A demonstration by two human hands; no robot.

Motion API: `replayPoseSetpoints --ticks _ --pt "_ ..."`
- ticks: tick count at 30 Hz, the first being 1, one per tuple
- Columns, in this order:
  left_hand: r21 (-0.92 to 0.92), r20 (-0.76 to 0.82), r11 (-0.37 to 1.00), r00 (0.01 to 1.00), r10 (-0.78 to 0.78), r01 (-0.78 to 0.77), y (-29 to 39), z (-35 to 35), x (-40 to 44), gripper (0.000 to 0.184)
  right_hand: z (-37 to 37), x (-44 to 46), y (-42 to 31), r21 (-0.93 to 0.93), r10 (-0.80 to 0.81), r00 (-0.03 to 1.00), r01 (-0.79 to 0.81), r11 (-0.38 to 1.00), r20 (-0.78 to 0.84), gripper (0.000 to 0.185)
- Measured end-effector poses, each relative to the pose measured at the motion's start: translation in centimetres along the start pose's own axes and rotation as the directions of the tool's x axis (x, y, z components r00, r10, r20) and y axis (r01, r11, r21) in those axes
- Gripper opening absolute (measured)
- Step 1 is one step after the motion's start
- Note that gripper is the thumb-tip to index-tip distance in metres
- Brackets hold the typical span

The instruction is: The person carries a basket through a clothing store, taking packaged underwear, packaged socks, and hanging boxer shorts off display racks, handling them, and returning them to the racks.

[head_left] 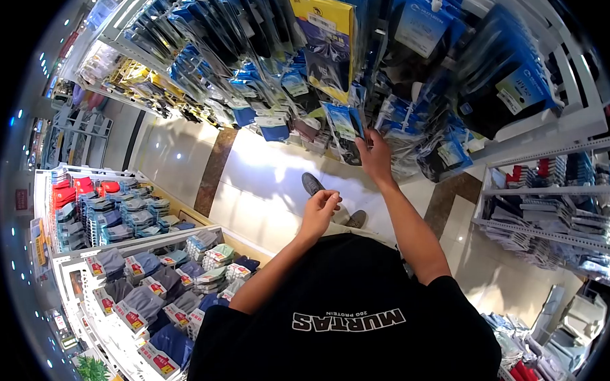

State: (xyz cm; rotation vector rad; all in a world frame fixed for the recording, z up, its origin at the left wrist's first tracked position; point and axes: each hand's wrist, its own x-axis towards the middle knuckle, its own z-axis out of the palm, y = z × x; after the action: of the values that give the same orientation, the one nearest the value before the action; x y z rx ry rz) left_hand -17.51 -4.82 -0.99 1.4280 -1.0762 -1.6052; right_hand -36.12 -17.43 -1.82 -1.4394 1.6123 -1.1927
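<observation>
My right hand (376,156) is at the lower edge of the hanging display, its thumb and fingers closed on the side of a blue-topped clear packet (344,126) with dark contents. Just above that packet hangs a larger yellow and dark packet (323,45) with a white label. My left hand (320,214) is held in front of my body, over the floor and apart from the goods. Its fingers are curled in with the thumb against them, and nothing shows in them.
Blue packets (423,25) crowd the hooks above and to the right. At the left, a low white rack (72,262) carries folded goods with red-and-yellow tags. Another white shelf (547,191) stands at the right. My shoes (311,183) are on the shiny tiled floor (258,185).
</observation>
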Motion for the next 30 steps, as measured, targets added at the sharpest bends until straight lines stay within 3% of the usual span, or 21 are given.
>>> replayPoseSetpoints --ticks 5,8,11,13,17,20,21,23,26,29,30 --pt "-0.003 -0.051 1.000 0.999 -0.015 0.015 1.2 -0.7 0.1 0.028 1.5 -0.9 2.0 0.071 0.069 0.998 -0.068 0.995 -0.015 0.028" --pt "-0.037 -0.131 0.999 0.991 0.011 -0.016 1.6 -2.1 1.1 0.028 2.0 -2.4 3.6 -0.042 0.033 0.999 -0.032 0.999 0.029 0.029" --pt "0.020 -0.184 1.000 0.983 0.000 0.004 2.9 -4.2 2.9 0.028 2.6 -5.1 5.4 -0.031 -0.064 0.997 0.063 0.998 -0.032 0.023" --pt "0.032 -0.196 0.998 0.978 0.065 -0.059 2.7 -5.8 5.2 0.027 2.3 -7.2 5.9 -0.113 0.087 0.993 -0.077 0.991 0.084 0.022" --pt "0.096 -0.188 0.981 0.965 0.185 -0.169 4.6 -8.9 11.3 0.024 2.7 -11.7 7.0 -0.029 0.355 0.912 -0.357 0.934 0.204 0.031" --pt "0.219 -0.259 0.953 0.929 0.264 -0.209 8.5 -10.6 14.7 0.023 3.8 -14.4 7.2 -0.180 0.370 0.909 -0.338 0.924 0.192 0.023" --pt "0.183 -0.255 0.943 0.912 0.320 -0.279 8.1 -11.6 16.4 0.028 4.5 -15.0 7.5 -0.146 0.391 0.898 -0.367 0.919 0.200 0.023" --pt "0.296 -0.244 0.895 0.880 0.408 -0.333 9.4 -12.8 18.3 0.036 6.0 -15.6 8.0 -0.078 0.430 0.877 -0.424 0.902 0.215 0.023" --pt "0.159 -0.144 0.937 0.932 0.334 -0.311 10.6 -14.2 20.9 0.046 8.4 -14.4 5.1 -0.053 0.440 0.865 -0.441 0.896 0.242 0.025" --pt "0.273 -0.134 0.823 0.828 0.545 -0.498 8.4 -14.7 24.7 0.053 11.4 -11.9 0.6 -0.083 0.467 0.858 -0.460 0.884 0.214 0.027" --pt "0.223 -0.091 0.833 0.840 0.534 -0.505 8.5 -14.9 25.3 0.057 12.3 -11.2 -0.4 -0.094 0.460 0.864 -0.451 0.888 0.203 0.027"
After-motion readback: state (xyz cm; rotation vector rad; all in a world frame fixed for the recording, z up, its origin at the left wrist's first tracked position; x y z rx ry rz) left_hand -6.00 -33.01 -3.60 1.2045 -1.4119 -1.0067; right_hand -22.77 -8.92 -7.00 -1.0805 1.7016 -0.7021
